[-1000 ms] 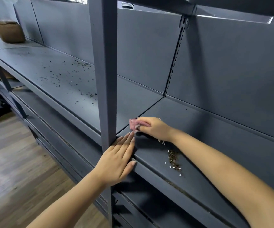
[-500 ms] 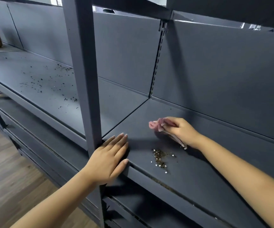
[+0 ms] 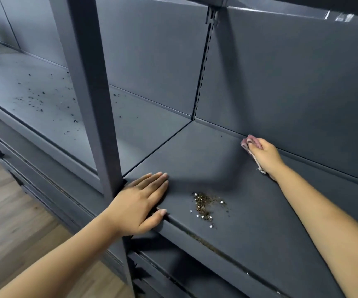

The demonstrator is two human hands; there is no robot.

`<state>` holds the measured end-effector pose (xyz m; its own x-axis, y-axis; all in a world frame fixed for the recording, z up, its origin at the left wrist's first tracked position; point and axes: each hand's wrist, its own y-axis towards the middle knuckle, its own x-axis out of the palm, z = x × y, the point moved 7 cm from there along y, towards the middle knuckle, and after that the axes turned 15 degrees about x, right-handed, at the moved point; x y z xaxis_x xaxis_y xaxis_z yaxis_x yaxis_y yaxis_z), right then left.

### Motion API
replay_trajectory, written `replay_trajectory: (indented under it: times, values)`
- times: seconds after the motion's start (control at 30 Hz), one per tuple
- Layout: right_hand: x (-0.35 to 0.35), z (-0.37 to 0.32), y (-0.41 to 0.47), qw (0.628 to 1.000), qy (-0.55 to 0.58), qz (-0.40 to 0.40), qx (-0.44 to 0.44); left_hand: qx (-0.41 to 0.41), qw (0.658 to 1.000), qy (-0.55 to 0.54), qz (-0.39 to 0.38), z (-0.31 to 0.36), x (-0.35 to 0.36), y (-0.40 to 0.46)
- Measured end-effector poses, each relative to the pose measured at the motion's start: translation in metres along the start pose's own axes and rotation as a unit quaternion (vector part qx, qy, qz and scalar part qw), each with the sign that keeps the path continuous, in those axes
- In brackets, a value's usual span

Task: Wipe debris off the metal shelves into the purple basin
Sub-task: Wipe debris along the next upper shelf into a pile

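My right hand (image 3: 265,157) grips a bunched pink cloth (image 3: 250,144) and presses it on the dark grey metal shelf (image 3: 260,222), at the back where the shelf meets the rear panel. A small pile of brown and white debris (image 3: 205,205) lies near the shelf's front edge, between my hands. My left hand (image 3: 140,203) lies flat on the shelf's front left corner, fingers straight, thumb over the edge. Dark specks of debris (image 3: 38,100) are scattered on the neighbouring shelf to the left. No purple basin is in view.
A vertical grey post (image 3: 92,93) stands at the front between the two shelf bays, just left of my left hand. Lower shelves (image 3: 173,276) run beneath. Wooden floor (image 3: 12,222) lies at the lower left. A slotted upright (image 3: 204,67) divides the back panels.
My right hand has carried the cloth from the shelf's left front corner back and to the right, up to the rear panel. My left hand slid further onto the shelf corner.
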<state>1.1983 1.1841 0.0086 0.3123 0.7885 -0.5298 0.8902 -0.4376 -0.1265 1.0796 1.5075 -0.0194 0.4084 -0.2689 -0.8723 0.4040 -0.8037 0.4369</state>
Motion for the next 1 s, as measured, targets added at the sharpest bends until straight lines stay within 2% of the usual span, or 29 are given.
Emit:
replay_trajectory:
  times: [0.13, 0.3, 0.47, 0.67, 0.87, 1.0]
  values:
    - [0.025, -0.014, 0.02, 0.999, 0.007, -0.037, -0.007, -0.005, 1.0, -0.007, -0.008, 0.0, 0.002, -0.001]
    - [0.053, -0.038, 0.035, 0.999, -0.014, -0.038, -0.027, -0.015, 1.0, -0.01, -0.006, -0.001, 0.001, -0.001]
    - [0.07, -0.051, 0.046, 0.994, -0.036, -0.087, -0.057, -0.02, 1.0, -0.011, -0.004, -0.002, 0.003, -0.002]
    - [0.073, -0.051, 0.043, 0.987, -0.024, -0.15, -0.049, -0.026, 1.0, -0.012, -0.002, -0.002, 0.004, -0.002]
    - [0.091, -0.047, -0.056, 0.96, -0.049, -0.261, -0.091, -0.033, 0.999, -0.013, 0.004, -0.002, 0.003, -0.004]
    - [0.091, -0.04, -0.123, 0.944, -0.078, -0.298, -0.116, -0.028, 0.999, -0.016, 0.016, -0.002, 0.001, -0.003]
